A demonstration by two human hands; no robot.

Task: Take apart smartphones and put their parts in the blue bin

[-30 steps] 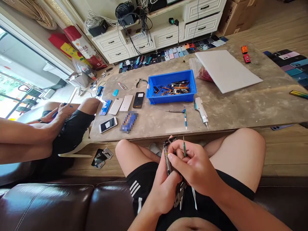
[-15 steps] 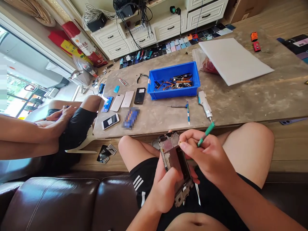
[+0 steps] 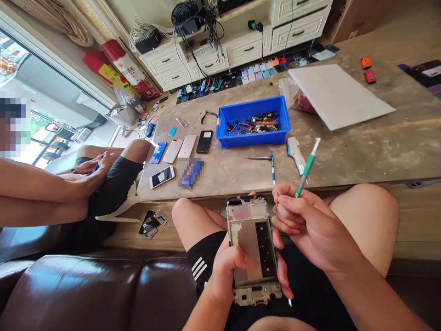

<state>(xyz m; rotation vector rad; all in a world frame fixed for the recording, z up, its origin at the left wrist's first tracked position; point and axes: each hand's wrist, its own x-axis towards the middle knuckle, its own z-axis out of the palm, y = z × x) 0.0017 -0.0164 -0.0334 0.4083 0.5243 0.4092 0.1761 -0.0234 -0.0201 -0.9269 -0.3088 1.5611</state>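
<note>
My left hand (image 3: 227, 269) is wrapped round a stripped phone frame (image 3: 248, 248), thumb on its inner face and fingers along the far edge. The frame is tilted towards me, with a bare metal plate and a black strip showing. A slim white tip (image 3: 290, 302) pokes out below the left fingers; the rest of it is hidden. My right hand (image 3: 305, 216) is beside the frame's upper right corner, closed on a green pen-like tool (image 3: 308, 166) whose pale end points up. A tiny dark bit shows at the right fingertips, too small to name.
On the table (image 3: 358, 151) are a blue bin (image 3: 255, 139) of small parts, a white electric screwdriver (image 3: 295, 154), a blue pen-like tool (image 3: 273, 168), pliers (image 3: 206, 116), several phones and a white foam sheet (image 3: 341, 96). Another person's legs (image 3: 113, 179) are at left.
My right hand has moved away from the frame's upper part, and the green tool has swung more upright. The phone frame has turned straighter and flatter towards me.
</note>
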